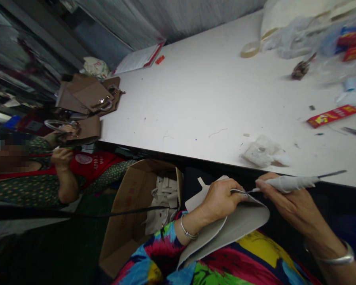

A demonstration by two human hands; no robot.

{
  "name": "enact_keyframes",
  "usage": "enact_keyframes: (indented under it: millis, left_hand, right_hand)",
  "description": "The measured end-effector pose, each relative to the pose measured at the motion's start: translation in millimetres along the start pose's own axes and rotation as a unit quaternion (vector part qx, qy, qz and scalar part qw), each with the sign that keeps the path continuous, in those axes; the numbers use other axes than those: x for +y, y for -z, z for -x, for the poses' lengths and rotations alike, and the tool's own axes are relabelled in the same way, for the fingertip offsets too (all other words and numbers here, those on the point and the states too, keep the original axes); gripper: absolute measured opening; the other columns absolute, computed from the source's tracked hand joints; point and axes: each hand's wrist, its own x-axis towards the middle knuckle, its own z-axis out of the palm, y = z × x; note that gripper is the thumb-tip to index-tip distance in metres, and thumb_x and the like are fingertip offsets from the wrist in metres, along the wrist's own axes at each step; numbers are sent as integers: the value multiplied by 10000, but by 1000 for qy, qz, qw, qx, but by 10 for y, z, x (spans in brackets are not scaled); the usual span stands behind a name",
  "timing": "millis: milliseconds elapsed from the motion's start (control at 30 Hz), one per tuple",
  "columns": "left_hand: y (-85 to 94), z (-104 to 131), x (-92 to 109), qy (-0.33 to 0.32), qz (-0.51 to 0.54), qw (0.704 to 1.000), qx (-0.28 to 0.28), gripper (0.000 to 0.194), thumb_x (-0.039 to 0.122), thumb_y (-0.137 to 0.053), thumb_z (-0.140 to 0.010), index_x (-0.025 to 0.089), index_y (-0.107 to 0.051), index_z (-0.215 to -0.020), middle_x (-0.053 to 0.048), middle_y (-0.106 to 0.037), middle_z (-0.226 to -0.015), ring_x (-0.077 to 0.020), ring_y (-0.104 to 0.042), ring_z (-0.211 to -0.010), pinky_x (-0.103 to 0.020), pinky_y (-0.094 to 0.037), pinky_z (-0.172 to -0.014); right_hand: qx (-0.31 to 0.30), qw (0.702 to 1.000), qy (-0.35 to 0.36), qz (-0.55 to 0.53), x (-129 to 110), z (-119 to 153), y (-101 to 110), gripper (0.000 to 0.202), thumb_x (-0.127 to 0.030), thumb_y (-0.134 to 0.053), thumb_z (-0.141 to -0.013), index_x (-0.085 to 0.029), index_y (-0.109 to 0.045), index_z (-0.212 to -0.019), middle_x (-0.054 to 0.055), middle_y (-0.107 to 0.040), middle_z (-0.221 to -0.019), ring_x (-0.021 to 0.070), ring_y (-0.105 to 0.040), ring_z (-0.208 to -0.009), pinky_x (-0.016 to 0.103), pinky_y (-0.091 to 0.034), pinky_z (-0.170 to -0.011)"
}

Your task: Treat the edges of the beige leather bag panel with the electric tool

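Head view, looking down at the lap. Right hand [290, 202]: fingers [265, 186] pinched on a slim tool wrapped in white tape [287, 183], dark tip sticking out away from the grey piece, toward the surface edge. The tool's near end meets the edge of a pale grey leather-like piece [237, 225]. Silver bangle [335, 259] on the right wrist.

Left hand [221, 200]: fingers curled and pressed on the top of the grey piece, thumb side gripping its upper edge right beside the tool end. A thin bracelet [187, 231] sits on this wrist. The grey piece lies across the lap over a bright multicoloured garment [240, 261], below the front edge of the white surface [210, 91].

Outward from the grey piece: just left of it an open cardboard box [130, 221] holding pale bag parts [163, 198]; a dark strap or cord [77, 213] runs across it. Above the grey piece, on the surface, a crumpled bit of clear plastic [261, 152]; farther up and right, a red flat packet [332, 115], a roll of tape [250, 49], a heap of plastic wrapping [302, 33].

Far left of the grey piece: another person in a red apron [91, 164], hand [62, 156] raised, handling a brown bag [83, 130]; more brown bags [89, 95] stacked on the surface corner.
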Motion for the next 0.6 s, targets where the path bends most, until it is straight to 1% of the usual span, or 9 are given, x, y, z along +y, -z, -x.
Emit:
enact_keyframes:
  millis: [67,200,300,367,467,600]
  left_hand:
    - [5,1,-3,-1,2,1000,-5,90,283,-780,-845,204,-801,-881,-42,-766,-923,-190,-684,-899,-266,-526,-813]
    - [3,1,14,-10,-12,1000,-4,79,260,-765,-850,206,-802,-895,-38,-771,-945,-189,-687,-914,-272,-517,-839]
    - [-2,-4,29,-6,-20,1000,-5,66,244,-761,-847,208,-800,-885,-34,-769,-931,-187,-683,-902,-276,-506,-829]
    - [-2,-9,33,-1,-11,1000,-6,53,235,-769,-833,207,-798,-867,-32,-762,-906,-186,-676,-884,-275,-502,-809]
    - [8,-11,42,0,16,1000,10,19,212,-778,-808,196,-786,-816,-30,-743,-860,-180,-658,-850,-274,-487,-784]
    - [33,-9,73,25,38,998,37,32,170,-777,-773,182,-762,-747,-21,-710,-794,-163,-627,-798,-272,-450,-745]
  right_hand:
    - [13,1000,2,-4,25,24,-5,473,-616,-605,-978,-208,-711,-763,24,-644,-663,177,-599,-582,284,-503,-553]
    - [13,1000,9,-4,72,72,-37,405,-568,-624,-991,-219,-715,-806,9,-656,-689,159,-611,-597,257,-501,-561]
    - [18,1000,15,-4,70,77,-64,413,-578,-615,-996,-219,-715,-820,15,-670,-719,163,-632,-627,257,-523,-595]
    - [15,1000,14,-16,59,86,-91,435,-596,-605,-996,-216,-712,-812,19,-665,-715,162,-626,-617,260,-528,-591]
    - [30,998,-18,-43,67,150,-166,448,-594,-599,-1002,-211,-697,-791,15,-639,-670,153,-599,-573,252,-515,-543]
    - [104,985,-90,-108,136,267,-295,418,-547,-606,-1019,-192,-687,-813,21,-635,-655,151,-594,-566,234,-500,-499]
